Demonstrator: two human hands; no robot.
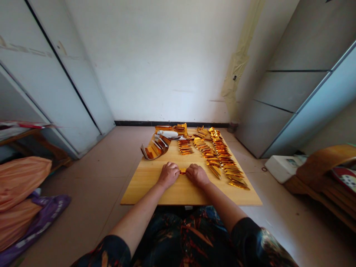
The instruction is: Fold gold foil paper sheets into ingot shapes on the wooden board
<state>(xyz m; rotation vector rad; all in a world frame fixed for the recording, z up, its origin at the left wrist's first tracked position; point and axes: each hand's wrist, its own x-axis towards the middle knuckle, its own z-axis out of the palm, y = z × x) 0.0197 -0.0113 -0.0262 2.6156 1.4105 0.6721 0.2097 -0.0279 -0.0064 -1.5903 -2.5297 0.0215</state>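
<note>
Between my hands, low on the wooden table (139,194), lies a small folded strip of gold foil paper (182,171). My left hand (169,173) has its curled fingers closed on the left end of the strip. At the other end, my right hand (197,175) grips it the same way, knuckles up. The fingertips are partly hidden behind the hands. To the right, folded gold foil pieces (222,150) stand in long overlapping rows. A shorter row of foil pieces (185,147) sits beyond my hands. At the left, a curved stack of foil sheets (155,148) rests near the table edge.
A white plastic packet (167,133) and more gold foil (181,129) lie at the table's far end. A grey refrigerator (280,92) stands at right, near a white box (283,168) and wooden furniture (319,181). Orange bags (22,185) are at left, beside a cabinet (55,74).
</note>
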